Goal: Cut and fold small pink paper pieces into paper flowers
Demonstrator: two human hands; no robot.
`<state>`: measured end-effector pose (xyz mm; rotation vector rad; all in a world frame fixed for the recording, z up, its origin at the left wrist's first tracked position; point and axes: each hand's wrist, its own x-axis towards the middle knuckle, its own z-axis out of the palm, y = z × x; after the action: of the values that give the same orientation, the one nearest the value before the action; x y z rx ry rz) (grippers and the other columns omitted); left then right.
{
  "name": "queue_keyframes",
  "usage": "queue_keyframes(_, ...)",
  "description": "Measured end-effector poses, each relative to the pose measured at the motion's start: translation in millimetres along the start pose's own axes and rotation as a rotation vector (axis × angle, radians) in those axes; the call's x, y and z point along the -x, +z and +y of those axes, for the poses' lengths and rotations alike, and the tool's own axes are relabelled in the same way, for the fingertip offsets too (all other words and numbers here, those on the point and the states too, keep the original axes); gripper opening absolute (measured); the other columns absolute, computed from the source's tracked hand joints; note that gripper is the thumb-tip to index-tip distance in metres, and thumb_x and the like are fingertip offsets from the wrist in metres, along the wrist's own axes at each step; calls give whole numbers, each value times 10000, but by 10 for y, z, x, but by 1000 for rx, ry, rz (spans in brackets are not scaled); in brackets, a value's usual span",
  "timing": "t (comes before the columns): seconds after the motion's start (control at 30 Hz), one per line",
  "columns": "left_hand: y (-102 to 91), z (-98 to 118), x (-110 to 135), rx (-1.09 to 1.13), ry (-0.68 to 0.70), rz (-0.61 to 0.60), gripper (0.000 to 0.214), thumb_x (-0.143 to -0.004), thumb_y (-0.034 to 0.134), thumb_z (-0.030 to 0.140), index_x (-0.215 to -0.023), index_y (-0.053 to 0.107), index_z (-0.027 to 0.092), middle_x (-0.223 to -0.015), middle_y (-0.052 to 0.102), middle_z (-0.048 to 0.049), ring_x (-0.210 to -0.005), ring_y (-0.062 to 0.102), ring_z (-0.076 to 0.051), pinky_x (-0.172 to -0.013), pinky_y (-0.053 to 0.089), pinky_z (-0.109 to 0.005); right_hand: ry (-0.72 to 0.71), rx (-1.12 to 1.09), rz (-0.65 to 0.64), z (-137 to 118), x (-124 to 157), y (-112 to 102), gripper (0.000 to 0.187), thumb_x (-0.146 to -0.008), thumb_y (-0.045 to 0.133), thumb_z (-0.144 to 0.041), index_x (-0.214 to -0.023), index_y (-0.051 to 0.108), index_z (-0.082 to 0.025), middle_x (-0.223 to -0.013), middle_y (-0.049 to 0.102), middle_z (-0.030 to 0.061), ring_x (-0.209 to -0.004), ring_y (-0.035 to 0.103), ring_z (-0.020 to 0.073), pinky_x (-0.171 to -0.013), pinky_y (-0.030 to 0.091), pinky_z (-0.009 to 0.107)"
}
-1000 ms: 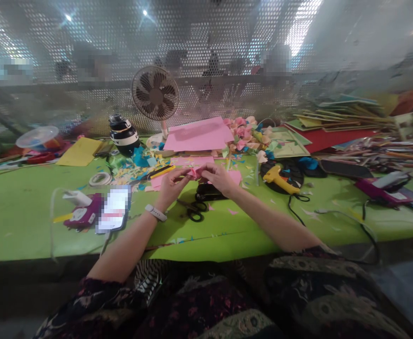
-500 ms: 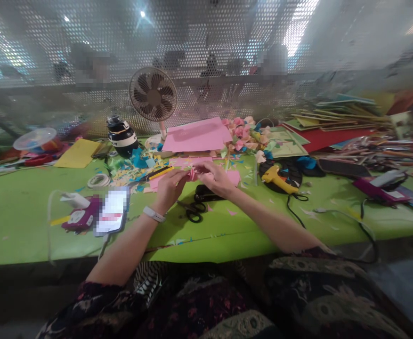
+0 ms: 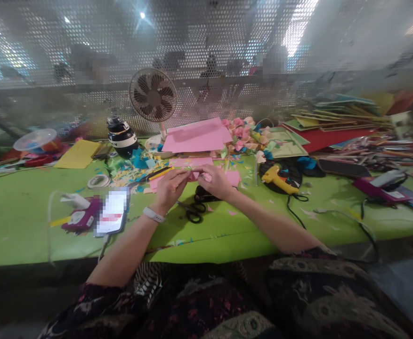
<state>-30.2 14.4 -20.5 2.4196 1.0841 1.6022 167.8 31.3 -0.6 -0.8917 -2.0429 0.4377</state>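
Note:
My left hand [image 3: 170,187] and my right hand [image 3: 216,182] meet above the green table [image 3: 22,216], both pinching a small folded pink paper piece [image 3: 196,176] between their fingertips. A white band sits on my left wrist. Black scissors [image 3: 193,212] lie on the table just below my hands, next to a small black object [image 3: 206,194]. Pink paper pieces [image 3: 231,177] lie flat under and behind my hands.
A phone [image 3: 112,212] and a purple device [image 3: 78,219] lie at the left. A small fan [image 3: 153,95], large pink sheets [image 3: 196,135], paper flowers [image 3: 246,133] and paper scraps [image 3: 132,168] sit behind. A yellow glue gun [image 3: 278,179] with its cord lies to the right, beyond it paper stacks [image 3: 336,122].
My hands have drawn closer together on the pink paper piece, the fingers working it slightly. Nothing else on the table has moved.

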Motion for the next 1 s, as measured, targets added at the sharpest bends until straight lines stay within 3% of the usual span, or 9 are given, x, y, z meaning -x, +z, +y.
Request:
queue_keyframes(0.23, 32, -33, 1, 54, -82, 33, 237, -923, 619, 346, -1060, 781, 240, -1034, 764, -106, -952, 701, -233, -882, 556, -389, -132, 330, -20, 5, 39, 24, 313, -927, 515, -238, -1171, 702, -179, -1064, 751, 134, -963, 671, 275, -897, 499, 423)
queue_keyframes(0.4, 43, -23, 10, 70, -100, 56, 219, -915, 629, 349, -1013, 792, 240, -1007, 773, -103, -941, 712, -231, -896, 558, -389, -180, 367, -21, 9, 54, 25, 286, -964, 481, -229, -1121, 718, -201, -1112, 745, 124, -1023, 658, 270, -928, 477, 431)
queue_keyframes(0.6, 107, 20, 47, 87, -166, 83, 228, -907, 637, 389, -974, 788, 233, -1001, 776, -98, -931, 722, -237, -923, 564, -398, -213, 400, 5, 3, 73, 86, 318, -989, 442, -236, -1116, 723, -157, -1107, 747, 154, -1017, 660, 283, -907, 491, 443)
queue_keyframes(0.87, 93, 27, 53, -152, 62, 38, 233, -959, 567, 309, -1002, 756, 178, -987, 777, -107, -900, 736, -205, -849, 600, -343, -304, 549, 35, -6, 93, 116, 278, -998, 458, -221, -1052, 723, -158, -1012, 763, 112, -904, 659, 236, -828, 486, 385)
queue_keyframes(1.0, 87, 6, 52, -182, 70, 56, 239, -966, 549, 278, -1068, 745, 187, -1046, 776, -107, -954, 738, -204, -901, 598, -351, -286, 570, 94, -9, 81, 81, 259, -1008, 476, -246, -1039, 717, -158, -997, 761, 111, -908, 658, 237, -823, 469, 381)
